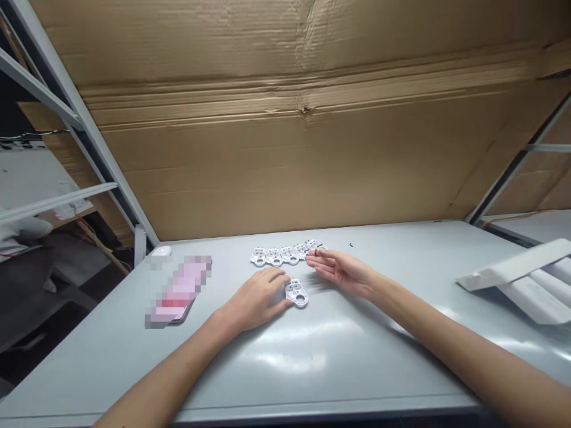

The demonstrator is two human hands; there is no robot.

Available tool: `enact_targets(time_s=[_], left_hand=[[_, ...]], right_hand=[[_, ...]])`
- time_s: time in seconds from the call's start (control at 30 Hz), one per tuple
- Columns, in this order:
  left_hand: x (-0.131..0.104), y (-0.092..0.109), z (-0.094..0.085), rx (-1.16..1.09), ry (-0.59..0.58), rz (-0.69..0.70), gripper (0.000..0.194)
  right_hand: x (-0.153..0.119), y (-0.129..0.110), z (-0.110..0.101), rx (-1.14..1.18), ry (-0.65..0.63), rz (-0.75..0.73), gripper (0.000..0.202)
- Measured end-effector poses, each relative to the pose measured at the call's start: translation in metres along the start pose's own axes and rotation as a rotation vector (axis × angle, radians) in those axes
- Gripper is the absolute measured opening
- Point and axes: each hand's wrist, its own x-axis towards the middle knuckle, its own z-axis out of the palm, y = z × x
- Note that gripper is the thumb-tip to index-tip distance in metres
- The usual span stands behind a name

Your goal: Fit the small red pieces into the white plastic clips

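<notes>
My left hand (263, 297) grips the left side of a white plastic part (297, 293) with a round hole, low over the grey table (339, 368). To the right, my right hand (341, 270) is raised palm inward, its fingertips and thumb closed around a small red piece (316, 252). Beyond both hands, several similar white parts (273, 257) lie in a row, the rightmost partly hidden by my right fingers.
A pink phone-like object (182, 291), partly pixelated, lies at the left near a white rounded case (161, 251). White foam-like pieces (530, 279) rest at the right. Cardboard (285, 172) stands behind the table, between metal frame posts (89, 131).
</notes>
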Motion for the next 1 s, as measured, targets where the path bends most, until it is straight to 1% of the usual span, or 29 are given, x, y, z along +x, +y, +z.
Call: enact_targets(time_s=[0.1,0.2,0.33,0.4,0.43,0.5,0.53,0.57,0.6,0.63,0.73,0.8,0.83,0.9,0.97,1.0], left_hand=[[0.000,0.000,0.000,0.003,-0.004,-0.008,0.028],[-0.001,0.000,0.000,0.007,-0.009,-0.006,0.031],[-0.001,0.000,0.000,0.000,-0.043,0.000,0.041],[-0.001,0.002,0.000,-0.020,-0.057,0.001,0.043],[-0.001,0.002,0.000,-0.028,-0.060,-0.001,0.042],[-0.001,0.003,0.000,-0.035,-0.065,-0.003,0.042],[0.000,0.003,0.000,-0.035,-0.064,-0.003,0.041],[0.000,0.003,0.001,-0.033,-0.062,-0.001,0.041],[0.000,0.002,0.001,-0.031,-0.062,0.000,0.042],[-0.001,0.002,0.001,-0.029,-0.061,0.001,0.042],[-0.001,0.000,0.002,-0.031,-0.059,0.000,0.042],[-0.001,0.002,0.002,-0.054,-0.059,-0.012,0.041],[-0.001,0.003,0.001,-0.076,-0.058,-0.029,0.041],[0.000,0.009,0.001,-0.138,-0.054,-0.081,0.039],[0.000,0.016,0.002,-0.185,-0.042,-0.130,0.039],[0.001,0.019,0.003,-0.190,-0.043,-0.133,0.041]], right_hand=[[0.002,0.000,-0.002,0.022,-0.023,-0.005,0.011],[0.001,-0.003,-0.005,-0.022,-0.042,-0.036,0.013],[0.003,-0.013,-0.017,-0.169,-0.016,-0.152,0.014],[0.007,-0.016,-0.026,-0.357,0.050,-0.258,0.016],[0.009,-0.016,-0.030,-0.499,0.106,-0.337,0.017],[0.015,-0.012,-0.037,-0.849,0.232,-0.546,0.017],[0.017,-0.009,-0.039,-1.022,0.273,-0.667,0.017],[0.019,-0.005,-0.040,-1.170,0.270,-0.770,0.018],[0.021,-0.001,-0.040,-1.278,0.225,-0.849,0.019],[0.022,0.004,-0.039,-1.352,0.155,-0.903,0.021],[0.022,0.013,-0.032,-1.456,-0.083,-1.001,0.025],[0.021,0.016,-0.027,-1.509,-0.188,-1.042,0.025],[0.021,0.016,-0.025,-1.537,-0.219,-1.048,0.026],[0.019,0.015,-0.023,-1.596,-0.231,-1.033,0.027],[0.018,0.013,-0.022,-1.649,-0.202,-0.998,0.028],[0.017,0.011,-0.022,-1.671,-0.176,-0.974,0.028]])
